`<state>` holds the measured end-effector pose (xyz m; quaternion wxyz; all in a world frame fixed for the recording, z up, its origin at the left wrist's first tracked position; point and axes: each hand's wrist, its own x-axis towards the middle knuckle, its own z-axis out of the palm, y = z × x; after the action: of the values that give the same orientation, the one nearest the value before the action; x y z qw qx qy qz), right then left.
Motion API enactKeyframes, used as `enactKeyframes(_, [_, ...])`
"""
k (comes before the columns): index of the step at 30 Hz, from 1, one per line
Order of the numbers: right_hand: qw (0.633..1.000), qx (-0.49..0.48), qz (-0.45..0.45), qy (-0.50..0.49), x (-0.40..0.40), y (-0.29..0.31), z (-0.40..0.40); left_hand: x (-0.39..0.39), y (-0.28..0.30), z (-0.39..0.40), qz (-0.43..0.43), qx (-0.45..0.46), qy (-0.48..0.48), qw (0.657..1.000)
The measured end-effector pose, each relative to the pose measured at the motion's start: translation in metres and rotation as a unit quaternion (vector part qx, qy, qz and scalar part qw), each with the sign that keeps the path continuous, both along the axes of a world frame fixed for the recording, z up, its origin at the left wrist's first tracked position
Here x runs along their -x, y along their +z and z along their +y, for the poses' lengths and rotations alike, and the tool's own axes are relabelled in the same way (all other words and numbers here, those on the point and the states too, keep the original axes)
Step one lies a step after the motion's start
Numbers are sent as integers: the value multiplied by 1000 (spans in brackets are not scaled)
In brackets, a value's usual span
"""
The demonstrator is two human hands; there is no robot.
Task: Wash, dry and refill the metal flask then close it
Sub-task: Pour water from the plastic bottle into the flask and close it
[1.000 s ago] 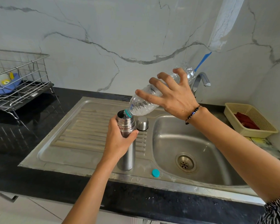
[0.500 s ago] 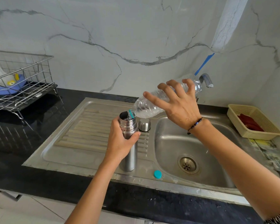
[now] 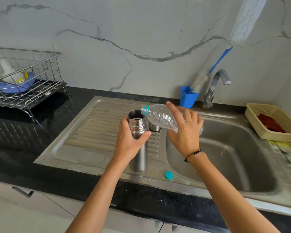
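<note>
A wire rack sits far left on the counter. My left hand wraps round the open metal flask, upright on the drainboard — my right hand grips the plastic bottle, neck just beside the flask's mouth. Its teal cap lies near the sink — beige basket far right

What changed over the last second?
The right hand lowered the plastic bottle from its steep pour and drew its neck out of the flask mouth; the neck now sits beside the rim. Unchanged: left hand grips the flask upright; teal cap lies at the sink's front edge.
</note>
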<state>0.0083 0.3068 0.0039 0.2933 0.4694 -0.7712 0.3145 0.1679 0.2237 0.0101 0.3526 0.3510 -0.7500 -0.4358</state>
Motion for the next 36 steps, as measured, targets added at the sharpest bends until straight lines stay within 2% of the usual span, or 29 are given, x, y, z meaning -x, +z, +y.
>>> enactKeyframes(2, [989,15,-137,58,-8,-4,5,-2,0,0,2,-2,-9,1000])
enactKeyframes(3, [969,33,-221,105,-11,-3,9,-4,1,2,4,-6,-16,1000])
enactKeyframes(6, [880,68,-429,191,-26,-2,26,-15,0,10,22,5,17,1000])
enactKeyframes(9, [843,12,-499,201,-44,-10,40,-32,-14,27,119,104,91,983])
enactKeyframes(12, [823,-16,-527,212,-61,-23,52,-41,-34,52,141,155,80,975])
enactKeyframes(17, [821,-27,-522,230,-86,-41,69,-38,-50,75,104,68,-24,992])
enactKeyframes(21, [823,-28,-498,271,-91,-49,76,-35,-49,77,69,40,-105,991])
enactKeyframes(23, [805,-73,-489,329,-81,-49,81,-35,-49,77,58,29,-123,990])
enactKeyframes(26, [732,-129,-542,391,-48,-46,86,-37,-50,74,54,27,-127,990])
enactKeyframes(27, [728,-139,-556,376,-35,-44,83,-37,-50,73,56,25,-126,990])
enactKeyframes(28, [747,-149,-543,352,-23,-44,77,-37,-51,73,59,23,-124,990])
enactKeyframes(30, [848,-244,-399,247,-6,-49,60,-36,-54,75,64,16,-117,991])
enactKeyframes(31, [874,-321,-307,198,-4,-54,52,-36,-55,76,68,13,-115,991])
enactKeyframes(32, [870,-392,-252,164,-4,-58,45,-35,-57,77,71,11,-114,991])
enactKeyframes(34, [835,-491,-212,132,-10,-68,37,-35,-57,77,73,8,-109,991])
enactKeyframes(36, [821,-520,-201,119,-16,-72,35,-36,-57,77,77,5,-107,991])
